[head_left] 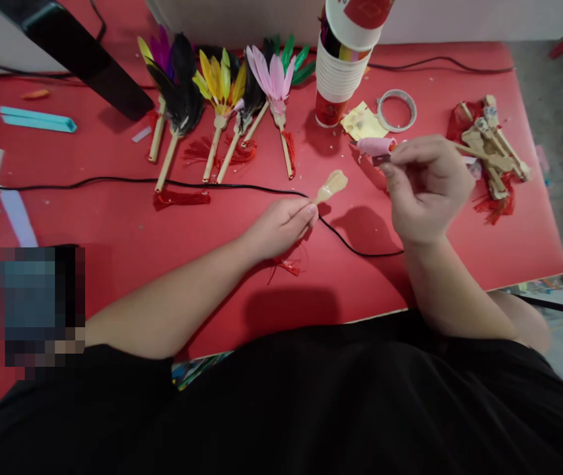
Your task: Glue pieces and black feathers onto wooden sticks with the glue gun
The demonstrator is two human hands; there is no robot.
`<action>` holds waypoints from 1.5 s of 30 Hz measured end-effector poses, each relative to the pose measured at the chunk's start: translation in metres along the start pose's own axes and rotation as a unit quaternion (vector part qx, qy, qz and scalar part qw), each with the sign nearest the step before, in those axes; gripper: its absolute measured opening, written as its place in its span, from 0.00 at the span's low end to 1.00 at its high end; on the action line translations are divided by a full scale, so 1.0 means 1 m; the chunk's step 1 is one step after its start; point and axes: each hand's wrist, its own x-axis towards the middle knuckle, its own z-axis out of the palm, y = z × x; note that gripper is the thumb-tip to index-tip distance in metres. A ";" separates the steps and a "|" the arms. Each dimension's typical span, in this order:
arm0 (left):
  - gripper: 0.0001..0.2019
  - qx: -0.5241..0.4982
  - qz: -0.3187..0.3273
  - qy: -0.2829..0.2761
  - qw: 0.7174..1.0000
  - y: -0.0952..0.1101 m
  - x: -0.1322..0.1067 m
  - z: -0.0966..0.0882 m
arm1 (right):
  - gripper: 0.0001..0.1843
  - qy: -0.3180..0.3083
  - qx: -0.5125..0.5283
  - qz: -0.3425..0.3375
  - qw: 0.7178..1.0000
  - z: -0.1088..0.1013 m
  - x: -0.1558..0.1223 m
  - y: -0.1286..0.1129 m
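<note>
My left hand [286, 227] is closed round the stick of a small wooden handle with a flat, rounded head [332, 185], which points up and to the right. A red tassel [288, 265] hangs below that hand. My right hand [427, 188] is raised to the right of the wooden head, apart from it, with thumb and fingers pinched together. Whatever is between those fingertips is too small or hidden to tell. Just beyond them is a pink-wrapped piece [376, 146] with a dark pointed tip; whether the fingers touch it I cannot tell.
Several feather fans [222, 86] with wooden handles and red tassels lie at the back. Stacked paper cups [340, 72], a tape roll [397, 111] and a yellow paper [364, 122] are near the middle. Wooden handles [494, 152] are piled right. A black cable [241, 187] crosses the red table.
</note>
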 end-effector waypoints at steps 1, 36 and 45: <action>0.28 -0.026 -0.003 0.004 1.000 -0.001 0.000 0.000 | 0.25 -0.008 0.037 0.024 0.999 0.004 -0.001 0.001; 0.20 -0.218 0.063 0.174 0.958 -0.031 0.012 0.010 | 0.37 -0.218 0.430 0.327 0.813 0.051 -0.021 0.001; 0.23 -0.196 0.060 0.177 0.963 -0.035 0.014 0.007 | 0.35 -0.198 0.420 0.333 0.820 0.047 -0.022 -0.002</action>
